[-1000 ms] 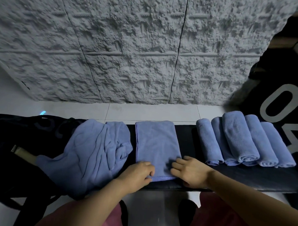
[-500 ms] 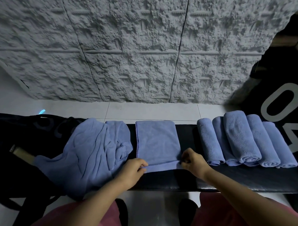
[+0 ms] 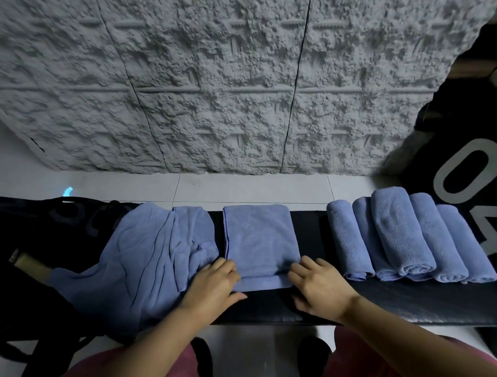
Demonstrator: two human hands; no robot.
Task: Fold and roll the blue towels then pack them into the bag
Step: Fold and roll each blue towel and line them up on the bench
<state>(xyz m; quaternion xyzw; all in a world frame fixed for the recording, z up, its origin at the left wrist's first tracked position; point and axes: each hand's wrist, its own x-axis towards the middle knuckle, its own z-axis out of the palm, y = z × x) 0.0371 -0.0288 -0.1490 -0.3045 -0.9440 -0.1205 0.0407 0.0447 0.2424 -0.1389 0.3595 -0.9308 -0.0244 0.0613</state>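
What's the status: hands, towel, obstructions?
Left hand and right hand: fingers on the near edge of the folded towel, one turn rolled. Five rolled towels at right, loose towels at left. Nothing in the roll's path.

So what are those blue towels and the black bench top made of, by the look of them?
The folded towel and the rolled towels look like soft microfibre or terry cloth: matt, with a fuzzy nap and a stitched hem. The bench top looks like black vinyl or leather, smooth with a faint sheen. I cannot tell which of the two.
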